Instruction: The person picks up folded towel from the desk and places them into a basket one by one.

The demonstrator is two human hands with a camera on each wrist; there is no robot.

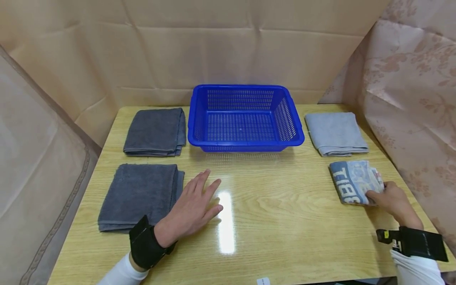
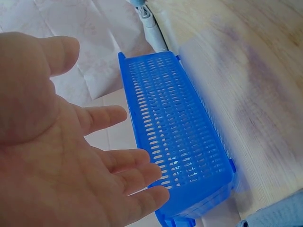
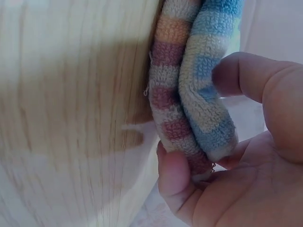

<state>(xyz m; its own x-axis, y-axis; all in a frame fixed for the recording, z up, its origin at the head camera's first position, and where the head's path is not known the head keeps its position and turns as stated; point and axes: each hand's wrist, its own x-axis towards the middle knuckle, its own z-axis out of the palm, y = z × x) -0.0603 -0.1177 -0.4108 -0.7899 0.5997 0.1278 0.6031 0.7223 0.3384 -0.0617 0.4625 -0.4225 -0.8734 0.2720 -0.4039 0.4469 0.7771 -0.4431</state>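
Note:
At the right side of the table lies a folded blue towel [image 1: 350, 182] with pale lettering. My right hand [image 1: 396, 202] grips its near right corner. In the right wrist view, the thumb rests on the upper layer of the towel [image 3: 206, 80] and fingers reach under its rolled striped edges. My left hand [image 1: 194, 204] hovers over the table, fingers spread, beside a folded dark grey towel [image 1: 140, 194]; its palm holds nothing in the left wrist view. A blue plastic basket [image 1: 246, 144] stands at the back middle, with nothing in it.
Another folded dark grey towel [image 1: 154, 130] lies left of the basket. To the basket's right is a folded light grey towel [image 1: 336, 132]. Beige cloth [image 1: 178, 47] hangs behind the wooden table [image 1: 278, 221], and a small white label [image 1: 263, 281] sits at its front edge.

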